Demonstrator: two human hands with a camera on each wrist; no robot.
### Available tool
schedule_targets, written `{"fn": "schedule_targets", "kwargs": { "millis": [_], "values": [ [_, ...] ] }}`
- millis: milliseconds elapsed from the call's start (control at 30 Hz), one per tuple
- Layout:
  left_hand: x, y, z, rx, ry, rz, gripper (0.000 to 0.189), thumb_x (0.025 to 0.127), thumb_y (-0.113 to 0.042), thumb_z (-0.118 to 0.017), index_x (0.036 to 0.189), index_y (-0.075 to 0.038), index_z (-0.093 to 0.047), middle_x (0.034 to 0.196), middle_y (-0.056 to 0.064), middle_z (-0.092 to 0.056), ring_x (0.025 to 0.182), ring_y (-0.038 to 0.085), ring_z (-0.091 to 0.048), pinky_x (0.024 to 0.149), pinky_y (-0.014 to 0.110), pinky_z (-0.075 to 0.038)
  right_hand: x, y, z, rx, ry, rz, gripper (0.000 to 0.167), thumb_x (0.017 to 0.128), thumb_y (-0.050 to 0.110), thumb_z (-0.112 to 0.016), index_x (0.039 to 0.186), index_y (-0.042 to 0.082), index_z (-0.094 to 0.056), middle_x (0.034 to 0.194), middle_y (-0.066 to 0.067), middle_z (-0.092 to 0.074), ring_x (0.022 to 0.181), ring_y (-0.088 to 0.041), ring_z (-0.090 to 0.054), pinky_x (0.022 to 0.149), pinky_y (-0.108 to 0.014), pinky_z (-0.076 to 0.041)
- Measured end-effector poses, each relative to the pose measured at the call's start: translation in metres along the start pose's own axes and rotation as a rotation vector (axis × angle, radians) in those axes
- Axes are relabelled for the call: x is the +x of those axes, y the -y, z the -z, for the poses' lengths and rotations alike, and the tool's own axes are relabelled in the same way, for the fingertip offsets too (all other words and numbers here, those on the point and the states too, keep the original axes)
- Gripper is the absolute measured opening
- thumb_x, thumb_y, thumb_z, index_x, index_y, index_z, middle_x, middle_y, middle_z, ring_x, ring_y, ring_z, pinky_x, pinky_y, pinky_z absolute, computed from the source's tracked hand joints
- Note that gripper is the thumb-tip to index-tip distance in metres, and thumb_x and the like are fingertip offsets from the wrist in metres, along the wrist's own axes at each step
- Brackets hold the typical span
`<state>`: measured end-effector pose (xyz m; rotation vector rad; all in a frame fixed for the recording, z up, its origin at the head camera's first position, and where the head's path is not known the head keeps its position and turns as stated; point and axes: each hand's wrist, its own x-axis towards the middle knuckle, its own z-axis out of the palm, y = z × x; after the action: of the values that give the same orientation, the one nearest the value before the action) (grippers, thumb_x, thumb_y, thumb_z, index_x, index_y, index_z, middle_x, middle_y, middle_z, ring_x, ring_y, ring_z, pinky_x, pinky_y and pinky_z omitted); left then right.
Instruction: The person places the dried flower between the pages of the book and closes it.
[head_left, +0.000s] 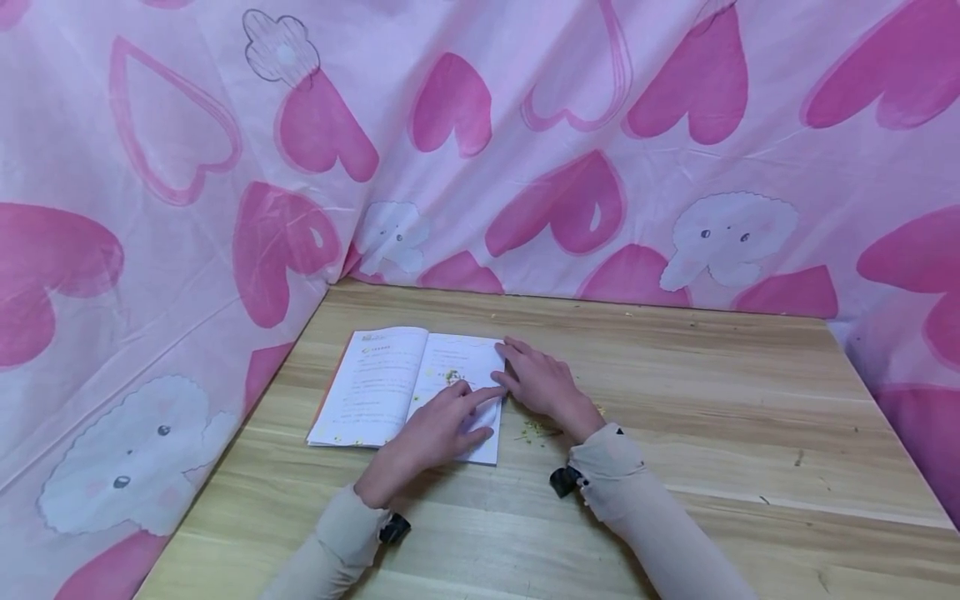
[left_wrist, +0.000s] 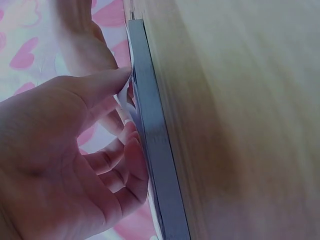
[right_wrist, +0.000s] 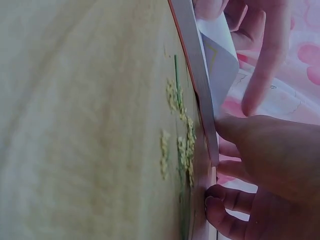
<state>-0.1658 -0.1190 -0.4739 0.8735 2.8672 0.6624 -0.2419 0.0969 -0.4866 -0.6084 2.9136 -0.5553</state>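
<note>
An open book (head_left: 381, 392) with white printed pages lies on the wooden table. My left hand (head_left: 438, 427) is over its right page, index finger stretched toward the right edge and thumb spread. In the left wrist view, the left thumb (left_wrist: 107, 82) touches a bent page edge, the other fingers curling close to the page block (left_wrist: 152, 130). My right hand (head_left: 542, 382) rests at the book's upper right edge, thumb against the page side. A lifted, curling page (right_wrist: 220, 57) shows between both hands in the right wrist view. Small yellow bits (head_left: 453, 377) lie on the right page.
More yellow bits with green stems (right_wrist: 182, 135) are scattered on the table (head_left: 712, 433) right of the book. A pink cloth (head_left: 555, 167) with hearts hangs behind and at the sides. Black wrist bands (head_left: 394, 528) sit at the sleeves.
</note>
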Motion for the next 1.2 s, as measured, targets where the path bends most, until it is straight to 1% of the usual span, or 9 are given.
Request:
{"fn": "schedule_targets", "kwargs": {
  "millis": [200,400,567,667,767,867,967,1067,1200],
  "values": [
    [0.002,0.0,0.002,-0.02,0.03,-0.007,0.047,0.101,-0.031,-0.078,0.147,-0.031,-0.066,0.112,0.0,-0.061,0.093,0.013,-0.051,0.078,0.028,-0.048,-0.001,-0.002,-0.001,0.0,-0.012,0.024,0.061,0.111,0.046,-0.059,0.165,0.02,-0.048,0.175,-0.008,-0.039,0.152,-0.036,-0.052,0.105,-0.064,-0.055],
    [0.002,0.001,0.005,-0.065,0.003,-0.031,0.041,0.1,-0.027,-0.08,0.139,-0.025,-0.068,0.11,0.002,-0.064,0.09,0.013,-0.054,0.077,0.029,-0.051,-0.002,-0.006,-0.001,0.017,-0.02,0.039,0.058,0.113,0.039,-0.056,0.166,0.018,-0.045,0.175,-0.009,-0.04,0.155,-0.035,-0.049,0.114,-0.064,-0.05],
    [0.003,0.003,0.008,-0.127,-0.007,-0.016,0.038,0.101,-0.026,-0.079,0.137,-0.023,-0.069,0.108,0.0,-0.068,0.089,0.015,-0.061,0.079,0.028,-0.052,-0.003,-0.008,0.002,0.044,-0.033,0.037,0.06,0.113,0.032,-0.055,0.166,0.008,-0.042,0.172,-0.014,-0.043,0.158,-0.035,-0.045,0.122,-0.061,-0.045],
    [0.005,0.002,0.011,-0.162,-0.012,0.016,0.034,0.105,-0.032,-0.073,0.137,-0.02,-0.07,0.101,-0.003,-0.069,0.087,0.014,-0.064,0.077,0.027,-0.053,-0.003,-0.01,0.003,0.066,-0.053,0.04,0.059,0.111,0.031,-0.06,0.163,0.005,-0.046,0.168,-0.016,-0.049,0.156,-0.036,-0.048,0.123,-0.058,-0.044],
    [0.007,0.002,0.014,-0.183,-0.031,0.08,0.034,0.109,-0.039,-0.065,0.135,-0.018,-0.072,0.094,-0.006,-0.068,0.083,0.011,-0.063,0.075,0.026,-0.054,-0.003,-0.011,0.005,0.092,-0.075,0.046,0.056,0.109,0.029,-0.064,0.159,0.006,-0.052,0.162,-0.015,-0.056,0.152,-0.036,-0.053,0.122,-0.057,-0.046],
    [0.008,0.002,0.018,-0.213,-0.055,0.138,0.033,0.11,-0.043,-0.062,0.129,-0.018,-0.073,0.089,-0.007,-0.068,0.078,0.007,-0.063,0.071,0.025,-0.055,-0.003,-0.011,0.005,0.112,-0.093,0.047,0.053,0.108,0.027,-0.066,0.157,0.008,-0.056,0.159,-0.013,-0.06,0.149,-0.035,-0.056,0.12,-0.056,-0.048],
    [0.006,0.002,0.025,-0.239,-0.083,0.144,0.026,0.109,-0.038,-0.066,0.122,-0.017,-0.072,0.087,-0.007,-0.071,0.075,0.004,-0.065,0.068,0.024,-0.056,-0.003,-0.011,0.004,0.123,-0.102,0.041,0.052,0.108,0.027,-0.066,0.156,0.01,-0.058,0.158,-0.012,-0.061,0.148,-0.034,-0.057,0.119,-0.056,-0.049],
    [0.004,0.002,0.033,-0.25,-0.102,0.13,0.019,0.106,-0.027,-0.069,0.12,-0.013,-0.071,0.089,-0.003,-0.074,0.077,0.006,-0.068,0.07,0.025,-0.058,-0.002,-0.011,0.003,0.131,-0.075,0.04,0.053,0.109,0.029,-0.064,0.158,0.01,-0.055,0.164,-0.011,-0.056,0.152,-0.033,-0.053,0.121,-0.057,-0.046],
    [-0.001,0.002,0.042,-0.273,-0.102,0.142,0.026,0.101,-0.011,-0.07,0.126,-0.009,-0.068,0.109,0.005,-0.077,0.087,0.012,-0.072,0.079,0.032,-0.063,-0.002,-0.009,0.002,0.135,-0.012,0.023,0.061,0.109,0.038,-0.063,0.162,0.012,-0.05,0.172,-0.008,-0.045,0.159,-0.031,-0.044,0.125,-0.059,-0.041]
  ]
}}
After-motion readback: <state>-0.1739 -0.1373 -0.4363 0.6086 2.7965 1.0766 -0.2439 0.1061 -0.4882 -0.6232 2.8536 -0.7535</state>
